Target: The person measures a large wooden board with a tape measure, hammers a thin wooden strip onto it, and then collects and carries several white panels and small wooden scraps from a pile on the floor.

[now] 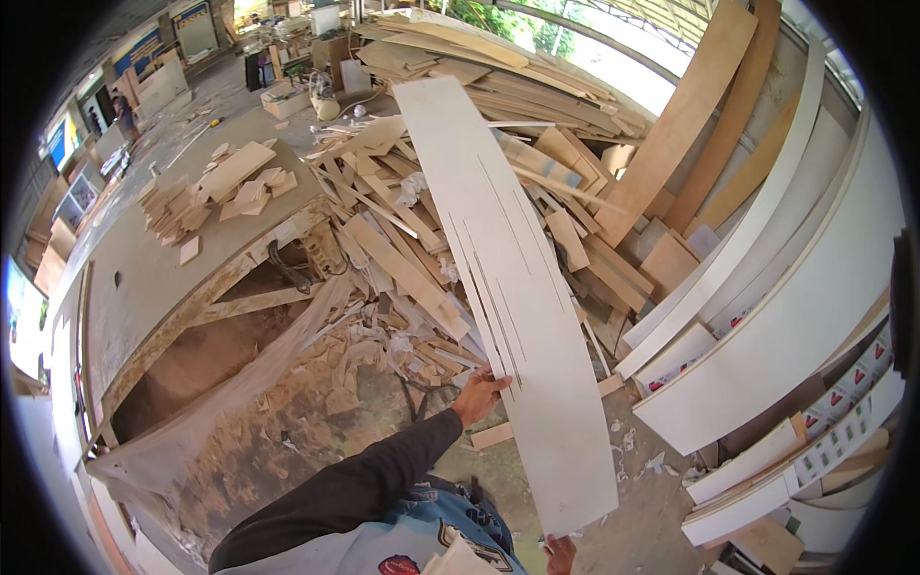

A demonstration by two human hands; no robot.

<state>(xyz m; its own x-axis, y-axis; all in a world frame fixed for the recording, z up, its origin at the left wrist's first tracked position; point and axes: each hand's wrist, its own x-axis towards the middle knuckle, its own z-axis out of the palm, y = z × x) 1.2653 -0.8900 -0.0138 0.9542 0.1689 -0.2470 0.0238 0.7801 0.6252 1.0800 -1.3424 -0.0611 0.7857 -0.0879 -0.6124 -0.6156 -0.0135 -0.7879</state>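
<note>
A long white board with several narrow dark slits or lines along its length slants away from me across the middle of the view. My left hand, at the end of a dark sleeve, grips its left edge with the thumb on top. At the near end, my right hand holds the lower edge, partly cut off by the bottom of the picture. The board is held up above the floor, its far end in front of the wood pile.
Wood offcuts lie heaped beyond the board. On the left stands a worktable bearing small wood pieces. Tall planks lean at the right, above stacked white panels. A person is far off at left.
</note>
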